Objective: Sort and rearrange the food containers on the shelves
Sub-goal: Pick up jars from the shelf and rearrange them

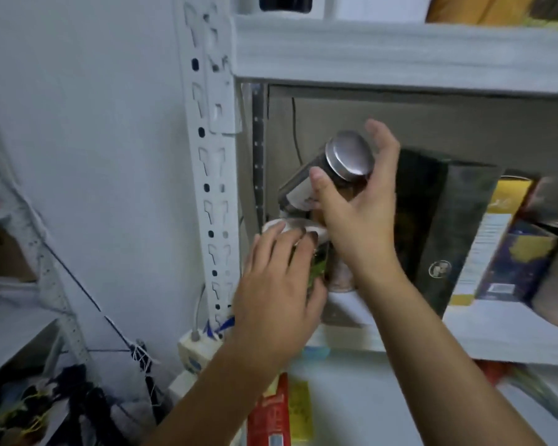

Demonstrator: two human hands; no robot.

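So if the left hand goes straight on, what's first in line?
Likely the tilted jar in the right hand, just above the white-lidded jar the left hand grips; depth unclear.

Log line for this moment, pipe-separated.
left hand: grips white-lidded jar at shelf's left end | right hand: holds silver-lidded jar, tilted, above it

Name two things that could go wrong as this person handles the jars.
1. The right hand holds the dark glass jar with a silver metal lid tilted, just above the clear white-lidded jar in the left hand; a slip could knock them together.
2. The tall dark green box stands close beside; the right forearm might bump it.
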